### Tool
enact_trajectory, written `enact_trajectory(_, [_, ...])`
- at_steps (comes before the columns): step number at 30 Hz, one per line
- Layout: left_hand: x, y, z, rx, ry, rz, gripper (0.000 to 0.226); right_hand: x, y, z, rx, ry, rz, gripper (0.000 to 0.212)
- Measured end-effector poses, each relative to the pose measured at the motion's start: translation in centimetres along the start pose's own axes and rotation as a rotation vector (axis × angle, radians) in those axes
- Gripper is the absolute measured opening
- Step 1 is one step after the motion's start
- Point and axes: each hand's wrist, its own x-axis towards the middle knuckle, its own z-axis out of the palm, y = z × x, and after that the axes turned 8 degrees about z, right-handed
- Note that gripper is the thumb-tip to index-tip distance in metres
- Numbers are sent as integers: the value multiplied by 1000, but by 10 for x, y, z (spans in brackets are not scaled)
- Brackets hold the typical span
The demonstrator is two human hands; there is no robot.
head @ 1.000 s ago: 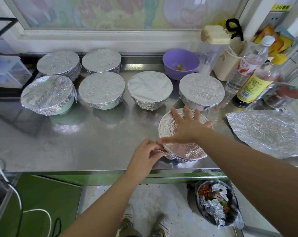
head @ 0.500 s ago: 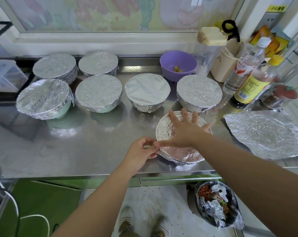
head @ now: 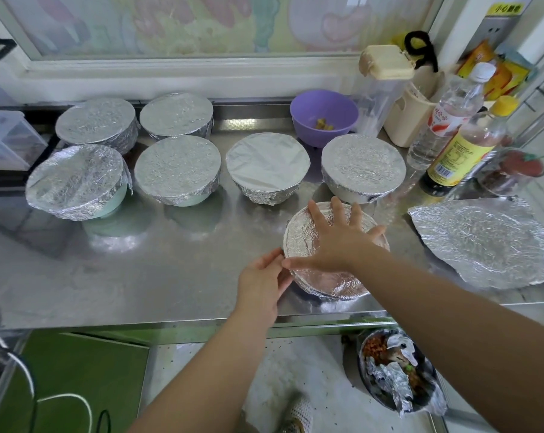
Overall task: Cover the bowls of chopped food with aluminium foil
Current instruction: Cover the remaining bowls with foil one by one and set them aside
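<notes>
A foil-covered bowl [head: 330, 284] stands near the front edge of the steel counter [head: 170, 270]. My right hand [head: 336, 239] lies flat on top of its foil, fingers spread. My left hand [head: 262, 278] presses against the bowl's left side, fingers on the foil at the rim. Behind stand several more foil-covered bowls, among them one [head: 362, 165] at back right and one [head: 267, 165] in the middle. An uncovered purple bowl [head: 323, 115] with a few food bits sits at the back. A loose foil sheet [head: 483, 242] lies on the right.
Bottles [head: 461, 151], a clear container with a beige lid [head: 383, 85] and a jar crowd the back right corner. A bin [head: 398, 373] with foil scraps and food waste stands on the floor below the counter's right end. A clear plastic box [head: 5, 142] sits far left.
My left hand has uncurled from pinching the foil edge and now lies flatter against the bowl's side. My right hand stays flat on top.
</notes>
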Motion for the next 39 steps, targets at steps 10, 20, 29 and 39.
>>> enact_trajectory(10, [-5, 60, 20, 558, -322, 9, 25, 0, -3, 1, 2, 3, 15, 137])
enact_trajectory(20, [16, 80, 19, 573, -477, -149, 40, 2, -5, 1, -9, 6, 22, 138])
enact_trajectory(29, [24, 85, 44, 764, -565, -133, 33, 3, -5, 5, 2, 21, 33, 138])
enact_trajectory(39, [35, 65, 39, 583, -393, -25, 32, -4, -3, 5, 133, -14, 83, 135])
